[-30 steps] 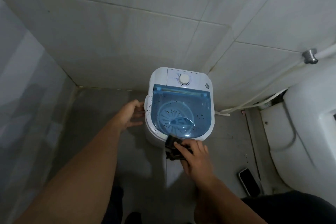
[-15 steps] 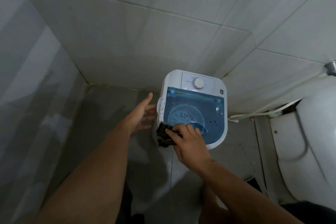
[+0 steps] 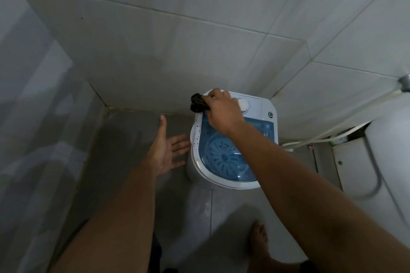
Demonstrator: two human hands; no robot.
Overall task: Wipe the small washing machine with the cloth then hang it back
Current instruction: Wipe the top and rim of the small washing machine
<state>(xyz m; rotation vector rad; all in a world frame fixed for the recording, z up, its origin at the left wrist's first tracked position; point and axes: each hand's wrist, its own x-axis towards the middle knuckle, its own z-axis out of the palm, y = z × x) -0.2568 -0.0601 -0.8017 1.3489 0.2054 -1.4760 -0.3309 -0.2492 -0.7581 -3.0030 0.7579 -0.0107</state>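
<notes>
two bare arms are seen reaching from the bottom of the frame into a tiled corner. left of centre, the left hand (image 3: 165,150) is held open with the fingers spread wide, palm turned toward the side of the small washing machine (image 3: 195,162); whether the fingertips touch its white wall cannot be told. at centre, the machine is set on the grey floor (image 3: 124,139) in the corner, its blue see-through lid (image 3: 224,157) closed. at its far left top corner, a dark cloth (image 3: 198,104) is bunched and gripped by the right hand (image 3: 223,109), pressed against the white top panel beside the round white dial (image 3: 243,104). at the lower right a bare foot (image 3: 260,244) is seen on the floor. along the right edge, part of a white toilet (image 3: 381,162) is shown.
</notes>
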